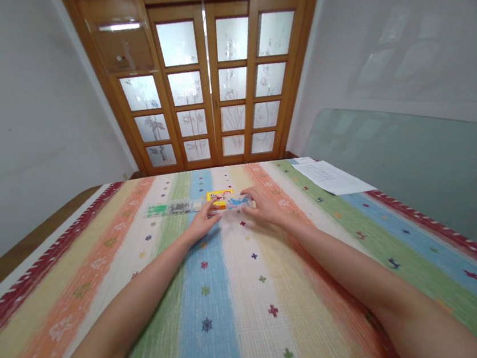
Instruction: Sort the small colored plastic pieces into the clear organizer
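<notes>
Both my arms reach far forward over a striped, many-coloured cloth. My left hand and my right hand meet at a small yellow box and a clear packet with blue contents. My right hand's fingers curl over the packet's right end. My left hand's fingertips touch the box's near edge, stretched forward. To the left of the box lies a row of clear packets with green and grey contents. What the packets hold is too small to make out.
A white sheet of paper lies on the cloth at the far right. Behind the table stands a wooden door with frosted glass panes. White walls stand left and right, with a pale green panel on the right.
</notes>
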Available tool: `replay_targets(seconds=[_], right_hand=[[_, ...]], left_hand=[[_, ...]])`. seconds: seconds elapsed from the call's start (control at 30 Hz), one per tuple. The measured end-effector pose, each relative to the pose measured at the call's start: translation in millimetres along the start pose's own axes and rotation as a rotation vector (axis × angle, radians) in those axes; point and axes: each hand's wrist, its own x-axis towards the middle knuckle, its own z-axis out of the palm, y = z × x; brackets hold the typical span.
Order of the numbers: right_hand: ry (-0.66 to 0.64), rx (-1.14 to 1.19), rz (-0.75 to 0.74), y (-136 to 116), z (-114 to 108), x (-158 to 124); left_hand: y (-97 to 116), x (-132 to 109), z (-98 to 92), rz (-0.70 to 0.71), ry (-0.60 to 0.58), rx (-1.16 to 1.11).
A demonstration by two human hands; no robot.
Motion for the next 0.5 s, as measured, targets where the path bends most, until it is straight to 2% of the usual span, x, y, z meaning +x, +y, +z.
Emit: replay_targets(seconds=[0.1,0.17,0.3,0.4,0.5], right_hand=[[-0.020,0.175,-0.110,-29,18,11],[-0.002,0.293,-0.116,-41,34,18],[0.064,0.583,0.059,-51,71,27],[0.098,0.636,0.215,-51,95,29],[0.109,0.691,0.296,-51,107,26]], left_hand=[[5,3,5.1,0.013,0.016,-0.248],[8,1,1.2,0.021,0.041,-0.339],[8,-6,-8.9,-0.069,0.139,-0.398],[4,-9,-8.4,-0.120,0.193,-0.420],[2,-11,-2.0,-0.155,0.207,-0.440]])
